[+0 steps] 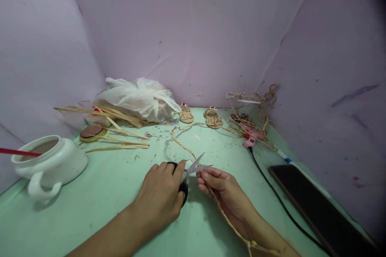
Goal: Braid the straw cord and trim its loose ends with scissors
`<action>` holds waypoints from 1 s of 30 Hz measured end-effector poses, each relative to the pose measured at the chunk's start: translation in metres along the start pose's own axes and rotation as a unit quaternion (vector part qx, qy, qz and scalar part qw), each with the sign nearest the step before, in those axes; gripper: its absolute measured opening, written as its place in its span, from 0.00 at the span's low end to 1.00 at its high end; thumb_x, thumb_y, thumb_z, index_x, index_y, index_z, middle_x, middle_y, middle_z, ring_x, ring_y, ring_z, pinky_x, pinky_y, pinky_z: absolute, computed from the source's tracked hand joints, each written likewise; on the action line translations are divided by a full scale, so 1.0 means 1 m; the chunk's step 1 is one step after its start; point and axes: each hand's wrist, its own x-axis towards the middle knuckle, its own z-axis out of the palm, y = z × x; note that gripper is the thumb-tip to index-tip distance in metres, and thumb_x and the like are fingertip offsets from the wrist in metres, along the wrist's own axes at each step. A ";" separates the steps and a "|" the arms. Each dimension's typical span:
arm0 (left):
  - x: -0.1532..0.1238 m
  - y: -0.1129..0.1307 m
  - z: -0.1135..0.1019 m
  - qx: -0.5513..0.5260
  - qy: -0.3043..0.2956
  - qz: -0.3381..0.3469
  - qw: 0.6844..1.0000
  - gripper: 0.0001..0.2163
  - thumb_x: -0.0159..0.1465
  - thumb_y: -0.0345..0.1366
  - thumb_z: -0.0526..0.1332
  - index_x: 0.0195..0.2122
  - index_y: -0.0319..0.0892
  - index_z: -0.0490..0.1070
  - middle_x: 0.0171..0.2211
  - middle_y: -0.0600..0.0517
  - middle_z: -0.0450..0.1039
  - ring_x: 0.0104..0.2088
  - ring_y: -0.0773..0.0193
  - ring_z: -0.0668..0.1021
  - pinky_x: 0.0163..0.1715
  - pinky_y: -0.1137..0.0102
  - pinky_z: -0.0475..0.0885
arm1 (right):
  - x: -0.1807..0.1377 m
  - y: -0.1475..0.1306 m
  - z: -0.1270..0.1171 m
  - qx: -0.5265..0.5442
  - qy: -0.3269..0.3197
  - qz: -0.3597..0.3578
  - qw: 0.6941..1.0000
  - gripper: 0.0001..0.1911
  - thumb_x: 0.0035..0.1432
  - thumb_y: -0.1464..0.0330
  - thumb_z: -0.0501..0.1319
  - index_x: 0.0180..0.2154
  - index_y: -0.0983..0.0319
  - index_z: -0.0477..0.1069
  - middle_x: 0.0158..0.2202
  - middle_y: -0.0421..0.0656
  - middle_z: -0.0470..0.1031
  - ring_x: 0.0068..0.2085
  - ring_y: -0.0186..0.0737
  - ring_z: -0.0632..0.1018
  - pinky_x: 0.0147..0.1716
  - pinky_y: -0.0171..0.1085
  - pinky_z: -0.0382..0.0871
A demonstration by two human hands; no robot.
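Observation:
My left hand grips a pair of scissors by black handles, with the blades parted and pointing right. Between finger and thumb, my right hand pinches a twisted straw cord right beside the blade tips. One stretch of the cord hangs over my right palm and wrist to a knot at the bottom. Beyond the blades, a braided length curves back over the table toward two small woven sandals near the wall.
A white pot with a red stick stands at left. Straw strips, a round pincushion-like lid and a tied white plastic bag lie behind. At right are a phone, a black cable, a pink tool and tangled cord.

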 end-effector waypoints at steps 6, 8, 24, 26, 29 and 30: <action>-0.002 0.003 -0.003 0.029 -0.003 -0.009 1.000 0.26 0.54 0.33 0.50 0.56 0.37 0.54 0.39 0.43 0.67 0.39 0.54 0.67 0.40 0.60 0.61 | 0.001 0.002 -0.001 0.017 0.031 -0.015 0.999 0.11 0.28 0.75 0.71 0.21 0.67 0.74 0.20 0.40 0.74 0.23 0.30 0.74 0.28 0.26 0.71; -0.001 0.003 -0.003 0.030 -0.001 -0.007 1.000 0.26 0.54 0.32 0.49 0.56 0.36 0.54 0.38 0.43 0.67 0.39 0.53 0.67 0.39 0.59 0.61 | 0.000 0.003 -0.001 0.016 0.027 -0.010 0.999 0.10 0.29 0.75 0.71 0.21 0.67 0.74 0.19 0.39 0.73 0.23 0.29 0.74 0.28 0.27 0.71; 0.000 0.001 0.001 -0.005 -0.055 0.002 0.998 0.26 0.54 0.29 0.48 0.57 0.37 0.53 0.37 0.43 0.70 0.38 0.54 0.70 0.40 0.60 0.64 | 0.000 0.008 0.007 -0.059 0.069 -0.108 0.990 0.09 0.28 0.72 0.70 0.19 0.66 0.74 0.17 0.39 0.73 0.20 0.32 0.72 0.25 0.32 0.67; 0.000 0.000 0.002 -0.016 -0.066 0.009 0.998 0.26 0.54 0.28 0.47 0.57 0.36 0.52 0.36 0.43 0.71 0.37 0.54 0.71 0.38 0.61 0.65 | 0.001 0.009 0.004 -0.074 0.078 -0.125 0.986 0.08 0.30 0.72 0.69 0.20 0.65 0.75 0.17 0.40 0.74 0.21 0.33 0.73 0.25 0.33 0.67; 0.001 -0.003 -0.001 -0.060 -0.067 0.022 0.996 0.24 0.55 0.28 0.48 0.55 0.40 0.56 0.34 0.46 0.72 0.34 0.56 0.73 0.34 0.65 0.66 | 0.003 0.010 0.001 -0.096 0.084 -0.148 0.981 0.08 0.32 0.72 0.69 0.23 0.65 0.75 0.18 0.41 0.75 0.22 0.33 0.73 0.26 0.32 0.67; 0.001 -0.004 -0.003 -0.085 -0.059 0.024 0.994 0.22 0.55 0.28 0.48 0.52 0.43 0.58 0.33 0.48 0.73 0.33 0.58 0.73 0.33 0.67 0.66 | 0.003 0.010 0.001 -0.090 0.084 -0.149 0.981 0.09 0.33 0.72 0.69 0.23 0.65 0.75 0.18 0.40 0.75 0.22 0.32 0.73 0.26 0.32 0.67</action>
